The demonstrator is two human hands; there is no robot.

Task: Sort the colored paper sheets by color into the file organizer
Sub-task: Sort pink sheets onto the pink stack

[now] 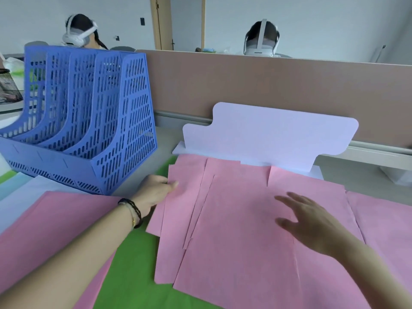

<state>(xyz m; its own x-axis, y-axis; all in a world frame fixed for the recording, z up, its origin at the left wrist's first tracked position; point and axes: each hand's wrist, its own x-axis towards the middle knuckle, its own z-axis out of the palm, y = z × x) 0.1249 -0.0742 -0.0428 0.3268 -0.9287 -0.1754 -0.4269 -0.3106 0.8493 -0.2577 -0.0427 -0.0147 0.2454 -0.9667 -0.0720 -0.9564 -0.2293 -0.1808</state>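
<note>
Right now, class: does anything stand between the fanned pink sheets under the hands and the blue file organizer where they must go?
Nothing visible does. The pink sheets lie right of the blue file organizer, with only bare desk and green paper lying flat between. The left hand holds their left edge; the right hand is open over them.

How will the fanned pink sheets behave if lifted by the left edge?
Probably floppy: the pink sheets are thin, lying flat. They may slide apart, being fanned loosely with offset edges. The left hand pinches only one edge; the right hand is spread over them, suggesting support is needed.
</note>
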